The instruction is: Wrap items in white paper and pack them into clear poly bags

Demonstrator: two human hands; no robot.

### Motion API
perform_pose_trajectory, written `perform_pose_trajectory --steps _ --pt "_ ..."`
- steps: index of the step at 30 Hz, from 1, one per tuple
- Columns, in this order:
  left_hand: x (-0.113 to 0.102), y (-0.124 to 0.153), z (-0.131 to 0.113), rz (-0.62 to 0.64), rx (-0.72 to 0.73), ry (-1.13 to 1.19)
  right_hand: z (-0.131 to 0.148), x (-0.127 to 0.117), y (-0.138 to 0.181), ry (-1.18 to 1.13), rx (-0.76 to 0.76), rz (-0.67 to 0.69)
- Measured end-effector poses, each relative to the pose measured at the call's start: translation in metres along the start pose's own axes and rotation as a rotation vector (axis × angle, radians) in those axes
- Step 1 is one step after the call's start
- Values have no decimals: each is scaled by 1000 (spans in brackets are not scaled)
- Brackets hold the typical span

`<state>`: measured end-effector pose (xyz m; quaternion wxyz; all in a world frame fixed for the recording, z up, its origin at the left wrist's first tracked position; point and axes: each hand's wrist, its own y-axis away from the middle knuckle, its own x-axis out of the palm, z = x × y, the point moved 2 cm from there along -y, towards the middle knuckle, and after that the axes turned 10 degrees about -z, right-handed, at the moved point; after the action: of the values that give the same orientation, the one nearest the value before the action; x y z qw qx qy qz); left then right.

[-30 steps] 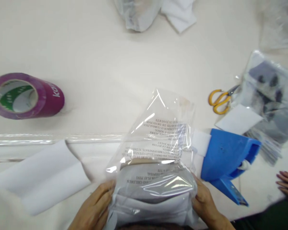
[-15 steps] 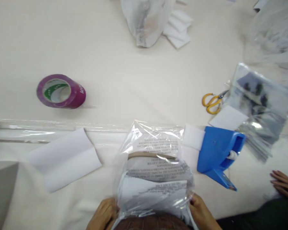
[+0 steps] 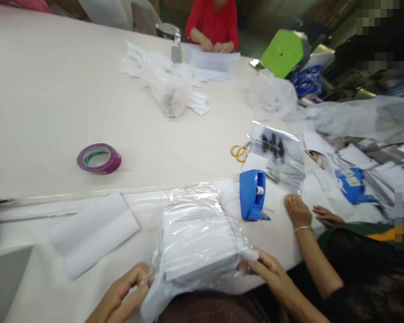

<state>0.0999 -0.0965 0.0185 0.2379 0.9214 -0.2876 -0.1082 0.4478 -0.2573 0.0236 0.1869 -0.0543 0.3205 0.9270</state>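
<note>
A clear plastic bag (image 3: 202, 233) with white folded contents lies at the table's near edge, against my body. Its wrinkled film shines, and the print on it is blurred. My left hand (image 3: 129, 285) pinches the bag's near left corner. At the near right corner, my right hand (image 3: 267, 267) grips the film, fingers curled round it. Just beyond the bag on the right stands a blue tape dispenser (image 3: 247, 195). To the left of the bag lies a creased white sheet (image 3: 96, 233).
A purple tape roll (image 3: 114, 161) stands farther left. Yellow-handled scissors (image 3: 240, 152) touch a stack of clear packets (image 3: 283, 150) at the right. A co-worker's hand (image 3: 298, 211) rests right of the dispenser. Across the table sits a person in red (image 3: 212, 22), near white pieces and plastic bags.
The view has tilted up and swung right, showing co-workers and the table's far side. My hands still hold the bag's near corners; its near side now looks raised and more crumpled.
</note>
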Motion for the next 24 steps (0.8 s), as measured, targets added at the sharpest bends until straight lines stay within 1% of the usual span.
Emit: perform_pose_trajectory --steps 2,4,7,9,11,12,13,14,15,16,17,18,19,20,21,22,23,24 --pt "-8 -12 -38 -12 79 85 35 -8 -6 -156 -51 -80" --pt "-10 -22 -77 -34 170 210 77 -18 -11 -260 -130 -129" --pt "-5 -26 -129 -12 252 438 137 -31 -8 -325 -249 -147" --pt "3 -27 -151 13 258 556 161 -40 -3 -350 -281 -161" --pt "12 -31 -158 -3 237 627 167 -46 -2 -327 -276 -182" --pt "17 -35 -157 -25 214 650 165 -49 -3 -261 -266 -209" --pt "21 -40 -153 -54 187 674 161 -50 -4 -148 -265 -260" --pt "26 -46 -147 -85 156 698 157 -51 -5 0 -292 -350" --pt "31 -52 -141 -114 129 726 154 -50 -5 164 -358 -466" --pt "35 -58 -135 -145 105 758 152 -47 -2 316 -470 -587" --pt "38 -62 -131 -171 90 795 153 -41 2 432 -626 -684" --pt "41 -65 -128 -190 84 830 155 -31 8 500 -804 -730" --pt "43 -66 -127 -200 86 857 158 -17 13 523 -974 -707" --pt "45 -66 -128 -203 93 874 161 -1 18 516 -1107 -621" --pt "45 -65 -129 -202 104 883 164 15 21 493 -1187 -510" --pt "46 -64 -131 -194 113 882 167 32 21 470 -1220 -412" --pt "46 -61 -133 -184 121 874 169 48 19 461 -1212 -341" --pt "46 -59 -134 -179 124 866 172 61 13 475 -1181 -300"
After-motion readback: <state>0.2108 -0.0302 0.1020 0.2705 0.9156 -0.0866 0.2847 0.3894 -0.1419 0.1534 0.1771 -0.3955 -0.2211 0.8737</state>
